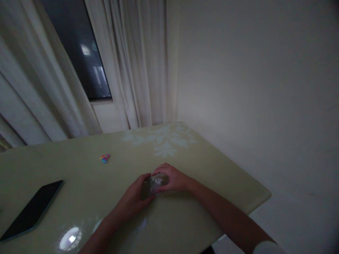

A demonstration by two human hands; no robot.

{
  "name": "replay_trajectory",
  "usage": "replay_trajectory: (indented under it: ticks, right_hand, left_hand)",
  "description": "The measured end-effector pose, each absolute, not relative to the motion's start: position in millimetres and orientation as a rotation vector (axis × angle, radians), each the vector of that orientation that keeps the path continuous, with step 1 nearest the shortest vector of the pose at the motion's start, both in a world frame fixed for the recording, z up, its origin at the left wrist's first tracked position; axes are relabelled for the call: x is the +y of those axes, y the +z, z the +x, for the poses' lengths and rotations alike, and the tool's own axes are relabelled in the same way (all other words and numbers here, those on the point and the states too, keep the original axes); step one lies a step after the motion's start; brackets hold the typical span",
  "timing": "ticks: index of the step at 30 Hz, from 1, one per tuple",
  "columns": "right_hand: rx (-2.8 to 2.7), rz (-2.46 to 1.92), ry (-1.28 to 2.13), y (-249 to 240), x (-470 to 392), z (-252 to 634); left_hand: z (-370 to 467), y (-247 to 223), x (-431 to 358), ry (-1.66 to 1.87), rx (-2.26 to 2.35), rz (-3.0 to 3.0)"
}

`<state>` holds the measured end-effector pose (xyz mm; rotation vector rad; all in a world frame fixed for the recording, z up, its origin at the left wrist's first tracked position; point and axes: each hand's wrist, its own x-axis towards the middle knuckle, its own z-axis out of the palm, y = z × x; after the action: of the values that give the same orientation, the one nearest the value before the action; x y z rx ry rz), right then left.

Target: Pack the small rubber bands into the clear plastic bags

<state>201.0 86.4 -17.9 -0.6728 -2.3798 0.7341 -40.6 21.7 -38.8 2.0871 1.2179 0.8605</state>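
Between my two hands, low over the table, is a small clear container [158, 180] that looks like a see-through jar or cup. Its exact kind and what is inside cannot be made out in the dim light. My left hand [139, 194] curls around its left end, thumb at the near side and fingers at the far side. My right hand [172, 178] grips the right end, fingers over the far side and thumb along the near side. Beyond my left hand, a small heap of brightly coloured little pieces [105, 158] lies on the table.
The glossy yellow-green table [212, 169] has a white floral pattern [164, 139] near its far corner. A dark flat tablet [33, 210] lies at the left. A bare wall [251, 88] runs along the right, and pale curtains [140, 63] hang behind the table.
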Motion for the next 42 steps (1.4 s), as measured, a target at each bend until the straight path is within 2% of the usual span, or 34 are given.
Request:
replay_trajectory:
  ticks: [6, 16, 27, 36, 42]
  right_hand:
    - [-2.421, -0.773, 0.616, -21.3, 81.2, 192.5]
    - [-2.302, -1.267, 0.445, -21.7, 66.0, 169.8]
    - [-2.42, -1.114, 0.449, -33.5, 72.6, 169.4]
    - [-2.634, -0.839, 0.639, -18.3, 66.3, 192.3]
    - [-2.684, -0.772, 0.644, -16.8, 63.7, 197.5]
  left_hand:
    - [-40.2, -39.1, 20.8, 0.847, 1.253, 2.049]
    - [-30.8, -42.3, 17.4, 0.879, 1.399, 2.019]
    - [-24.1, -35.1, 18.4, 0.954, 1.293, 2.099]
    - [-29.6, -34.2, 22.1, 0.755, 1.328, 2.263]
    - [-34.0, -32.9, 21.6, 0.722, 1.232, 2.535]
